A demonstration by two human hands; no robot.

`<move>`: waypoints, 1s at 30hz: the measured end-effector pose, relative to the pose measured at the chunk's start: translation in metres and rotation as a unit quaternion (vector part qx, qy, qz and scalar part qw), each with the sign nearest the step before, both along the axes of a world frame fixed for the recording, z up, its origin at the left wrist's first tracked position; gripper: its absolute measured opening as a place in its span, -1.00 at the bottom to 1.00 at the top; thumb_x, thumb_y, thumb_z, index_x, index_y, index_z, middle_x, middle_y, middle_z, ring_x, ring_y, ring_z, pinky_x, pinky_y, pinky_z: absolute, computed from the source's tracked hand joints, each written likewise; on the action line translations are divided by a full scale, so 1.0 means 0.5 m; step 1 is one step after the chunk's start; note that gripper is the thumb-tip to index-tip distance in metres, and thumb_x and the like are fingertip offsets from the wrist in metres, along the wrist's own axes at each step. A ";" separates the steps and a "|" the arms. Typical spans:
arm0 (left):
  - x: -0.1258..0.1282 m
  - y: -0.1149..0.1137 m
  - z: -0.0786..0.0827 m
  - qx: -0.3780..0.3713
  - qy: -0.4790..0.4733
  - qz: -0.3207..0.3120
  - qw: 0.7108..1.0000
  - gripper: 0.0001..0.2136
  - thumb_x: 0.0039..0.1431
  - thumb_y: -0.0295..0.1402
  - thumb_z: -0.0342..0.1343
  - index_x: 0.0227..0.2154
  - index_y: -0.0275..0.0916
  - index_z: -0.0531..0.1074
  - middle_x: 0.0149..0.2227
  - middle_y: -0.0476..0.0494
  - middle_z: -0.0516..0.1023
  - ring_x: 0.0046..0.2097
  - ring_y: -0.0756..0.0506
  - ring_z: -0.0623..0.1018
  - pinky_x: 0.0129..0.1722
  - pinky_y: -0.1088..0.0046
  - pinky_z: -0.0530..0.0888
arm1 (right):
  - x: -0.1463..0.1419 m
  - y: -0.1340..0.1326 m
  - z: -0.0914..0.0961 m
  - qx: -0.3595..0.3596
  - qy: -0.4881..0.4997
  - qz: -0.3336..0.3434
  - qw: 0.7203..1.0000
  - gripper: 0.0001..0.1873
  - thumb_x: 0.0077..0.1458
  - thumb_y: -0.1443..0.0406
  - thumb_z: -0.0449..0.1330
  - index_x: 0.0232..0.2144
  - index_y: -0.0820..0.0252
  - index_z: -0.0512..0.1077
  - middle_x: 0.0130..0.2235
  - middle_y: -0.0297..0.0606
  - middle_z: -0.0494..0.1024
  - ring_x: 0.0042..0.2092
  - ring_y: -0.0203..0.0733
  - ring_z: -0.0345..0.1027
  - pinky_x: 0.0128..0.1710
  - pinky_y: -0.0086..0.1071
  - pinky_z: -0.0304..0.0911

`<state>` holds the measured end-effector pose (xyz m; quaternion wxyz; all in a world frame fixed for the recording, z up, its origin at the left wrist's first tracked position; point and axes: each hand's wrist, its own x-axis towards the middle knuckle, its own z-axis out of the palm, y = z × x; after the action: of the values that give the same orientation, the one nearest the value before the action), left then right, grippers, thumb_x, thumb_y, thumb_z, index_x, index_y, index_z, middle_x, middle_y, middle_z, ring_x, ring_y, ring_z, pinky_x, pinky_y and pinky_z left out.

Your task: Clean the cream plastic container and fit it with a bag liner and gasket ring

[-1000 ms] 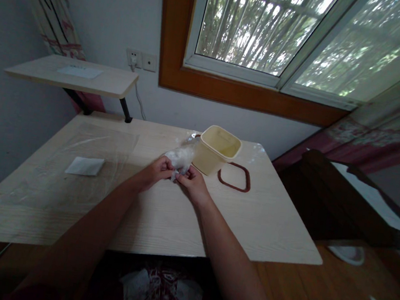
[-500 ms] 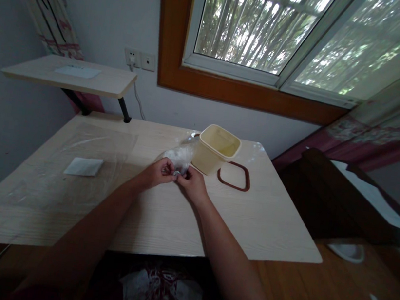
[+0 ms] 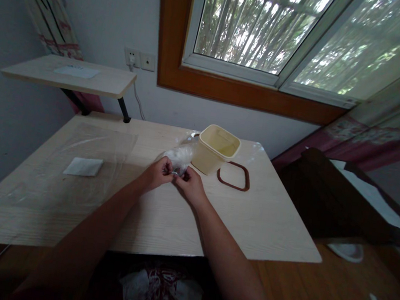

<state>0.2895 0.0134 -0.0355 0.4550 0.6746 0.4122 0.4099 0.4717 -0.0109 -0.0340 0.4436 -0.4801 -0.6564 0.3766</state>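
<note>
A clear plastic bag with whitish contents (image 3: 180,156) lies on the table in front of my hands. My left hand (image 3: 160,172) pinches its gathered near end, with the fingers closed. From the other side my right hand (image 3: 190,182) grips the same end, its fingertips almost meeting the left ones. What exactly sits between the fingertips is too small to make out. Just behind and right of the bag stands an upright, lidless cream plastic bin (image 3: 208,158). Beside the bin, a brown rounded-square ring (image 3: 248,180) rests flat on the table.
On the left of the table (image 3: 249,220) a flat clear plastic sheet (image 3: 47,189) is spread, with a folded white packet (image 3: 83,166) on it. A raised shelf (image 3: 109,78) holds a sheet of paper at the back left. Crumpled clear plastic (image 3: 191,135) lies behind the bag.
Both hands have shifted very slightly at the bag's gathered end, their fingertips a little rearranged. Everything else stays in place.
</note>
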 end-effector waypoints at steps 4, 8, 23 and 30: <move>0.000 0.002 -0.008 0.018 0.016 0.011 1.000 -0.77 -0.05 -0.46 0.18 -0.36 -0.19 0.23 -0.40 0.07 0.36 -0.38 0.03 0.44 -0.36 0.52 0.35 | -0.001 0.000 -0.005 -0.013 0.017 0.022 1.000 -0.75 0.02 0.15 0.28 -0.30 0.20 0.48 -0.41 -0.37 0.41 -0.39 -0.26 0.20 -0.40 -0.43 0.13; 0.002 0.000 -0.010 0.036 0.034 0.009 0.999 -0.77 -0.05 -0.48 0.15 -0.36 -0.18 0.20 -0.44 0.10 0.33 -0.42 0.03 0.41 -0.42 0.54 0.29 | 0.000 0.000 -0.006 -0.024 0.021 0.033 0.999 -0.77 0.00 0.18 0.29 -0.31 0.21 0.50 -0.43 -0.38 0.42 -0.40 -0.27 0.20 -0.40 -0.43 0.15; -0.002 -0.015 0.015 0.027 0.017 -0.006 0.999 -0.80 0.04 -0.36 0.23 -0.35 -0.19 0.29 -0.42 -0.01 0.51 -0.35 -0.04 0.60 -0.35 0.49 0.48 | 0.005 0.005 -0.007 -0.026 0.034 0.013 0.999 -0.66 -0.01 0.08 0.35 -0.28 0.20 0.53 -0.35 -0.33 0.54 -0.35 -0.21 0.31 -0.32 -0.38 0.23; 0.001 -0.002 -0.008 0.030 0.022 0.034 0.999 -0.78 0.03 -0.31 0.29 -0.38 -0.19 0.33 -0.37 -0.04 0.57 -0.31 -0.07 0.63 -0.25 0.42 0.55 | 0.003 0.003 0.001 -0.012 0.003 -0.038 0.999 -0.74 -0.02 0.13 0.32 -0.39 0.21 0.47 -0.46 -0.39 0.43 -0.43 -0.27 0.19 -0.41 -0.41 0.12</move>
<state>0.2899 0.0122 -0.0398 0.4111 0.6827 0.4318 0.4224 0.4733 -0.0092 -0.0334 0.4538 -0.5086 -0.6317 0.3693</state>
